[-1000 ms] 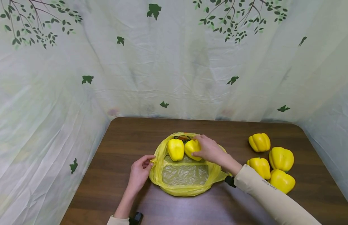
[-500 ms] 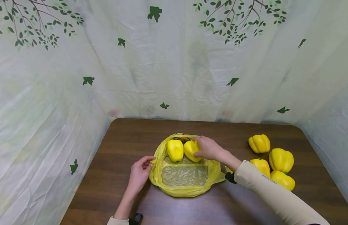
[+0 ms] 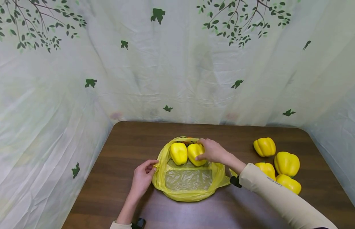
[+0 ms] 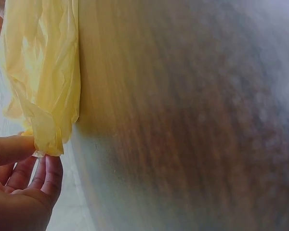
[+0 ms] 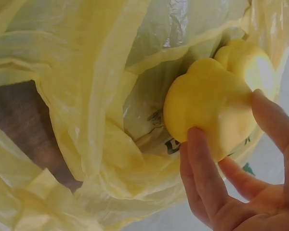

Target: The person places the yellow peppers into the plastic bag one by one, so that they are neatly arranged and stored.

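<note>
A yellow plastic bag [image 3: 191, 196] lies on the table with its mouth spread wide. Two yellow bell peppers sit side by side inside, toward its far edge. My right hand [image 3: 214, 150] holds the right-hand pepper [image 3: 195, 155], thumb and fingers round its sides; the right wrist view shows this pepper [image 5: 207, 103] against the bag's printed wall. The other pepper [image 3: 178, 154] touches it on the left. With thumb and fingers, my left hand [image 3: 142, 176] pinches the bag's left rim. In the left wrist view the gathered plastic [image 4: 48, 132] hangs from those fingertips.
Several more yellow bell peppers [image 3: 287, 163] stand grouped on the right of the brown table [image 3: 131, 133], partly behind the right sleeve [image 3: 280, 195]. A pale curtain [image 3: 188, 76] printed with leaves hangs behind the table and along both sides.
The view has tilted up slightly. Both hands keep nearly the same places, the right on the pepper and the left on the bag's rim. The right sleeve now covers more of the nearer peppers.
</note>
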